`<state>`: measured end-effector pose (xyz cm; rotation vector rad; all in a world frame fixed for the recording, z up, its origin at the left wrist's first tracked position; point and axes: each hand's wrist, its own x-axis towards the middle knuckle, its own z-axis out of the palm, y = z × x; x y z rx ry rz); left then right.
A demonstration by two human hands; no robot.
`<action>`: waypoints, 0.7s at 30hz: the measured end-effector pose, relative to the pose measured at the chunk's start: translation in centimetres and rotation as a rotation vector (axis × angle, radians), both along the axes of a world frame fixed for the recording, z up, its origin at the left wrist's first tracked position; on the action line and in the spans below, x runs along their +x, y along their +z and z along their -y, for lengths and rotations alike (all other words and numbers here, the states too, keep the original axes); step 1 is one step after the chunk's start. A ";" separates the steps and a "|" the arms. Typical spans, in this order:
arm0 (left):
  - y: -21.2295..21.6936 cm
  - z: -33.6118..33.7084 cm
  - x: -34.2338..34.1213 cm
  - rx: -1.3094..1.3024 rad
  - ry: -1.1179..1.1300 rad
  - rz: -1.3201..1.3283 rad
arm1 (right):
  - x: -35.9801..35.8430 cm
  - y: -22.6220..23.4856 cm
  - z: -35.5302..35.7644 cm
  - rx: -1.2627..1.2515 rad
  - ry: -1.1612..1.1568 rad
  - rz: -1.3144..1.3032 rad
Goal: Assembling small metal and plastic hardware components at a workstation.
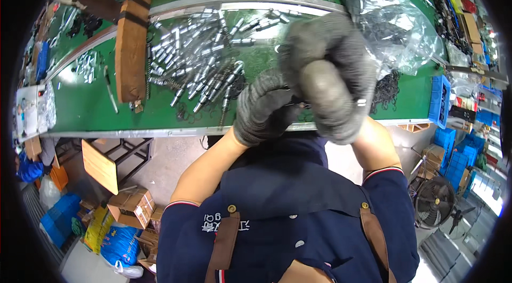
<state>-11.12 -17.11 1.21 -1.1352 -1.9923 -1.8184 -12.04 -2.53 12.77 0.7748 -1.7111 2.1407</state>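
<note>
My left hand [262, 107], in a grey knit work glove, is curled just above the front edge of the green table. Close beside it and higher, my right hand [333, 78] wears the same kind of glove, its fingers bent inward and partly smeared by motion. A small dark piece shows in the gap between the two gloves, too hidden to name. Left of my hands lies a pile of shiny metal cylindrical parts [194, 59], some with springs among them. A heap of thin black rings [386, 91] sits on the table, partly behind my right hand.
A clear plastic bag [386, 19] lies at the right of the green table [74, 115]. A wooden post [131, 48] stands left of the metal parts, with a pen [110, 89] beside it. Blue bin [439, 100] is at the right edge; a black fan [434, 202] stands below.
</note>
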 end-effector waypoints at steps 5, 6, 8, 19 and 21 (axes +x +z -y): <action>0.2 0.5 0.2 -0.107 -0.056 0.097 | 0.4 0.3 0.6 0.109 -0.135 0.017; 0.0 0.8 0.4 -0.104 -0.070 0.089 | 0.7 0.4 0.5 0.113 -0.150 0.011; 0.0 0.9 0.3 -0.160 -0.091 0.145 | 1.6 0.6 0.3 0.176 -0.083 0.079; -1.1 2.5 1.1 -0.524 -0.071 0.424 | 2.1 -0.2 -0.1 0.098 -0.198 -0.068; -3.8 2.8 1.0 -0.478 -0.065 0.374 | 2.1 -0.1 -0.4 0.203 -0.168 -0.077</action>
